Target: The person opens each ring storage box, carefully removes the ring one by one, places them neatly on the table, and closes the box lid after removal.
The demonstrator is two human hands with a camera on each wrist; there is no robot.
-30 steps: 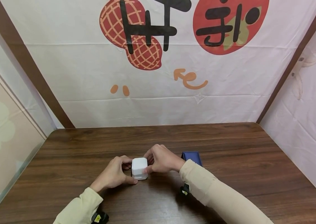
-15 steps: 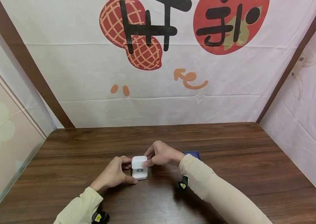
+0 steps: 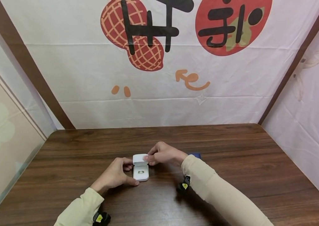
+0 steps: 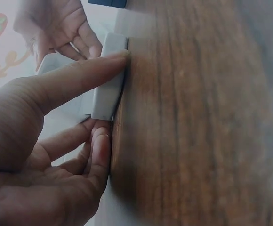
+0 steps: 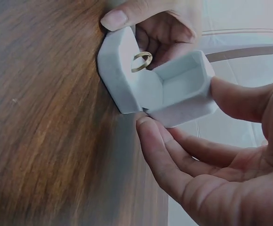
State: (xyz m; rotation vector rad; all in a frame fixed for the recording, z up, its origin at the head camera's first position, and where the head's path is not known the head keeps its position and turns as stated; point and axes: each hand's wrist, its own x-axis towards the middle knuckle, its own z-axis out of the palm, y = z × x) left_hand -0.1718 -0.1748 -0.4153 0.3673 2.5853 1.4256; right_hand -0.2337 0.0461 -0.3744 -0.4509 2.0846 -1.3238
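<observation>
1 white ring box stands on the worktop, left of the blue item. The left hand grips its base, the right hand pinches the lid. It seems light and stiff; better hold both parts by their sides; the ring may slip.

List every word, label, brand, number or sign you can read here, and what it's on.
No text reads with certainty.
Backdrop, over the red peanut: bold black strokes, cut off at the top; unreadable.
Backdrop, over the red circle: more black strokes, also cut off; unreadable.
Left wrist device and right wrist device: yellow marks, too small to read.
White box and blue item: no lettering visible.
</observation>
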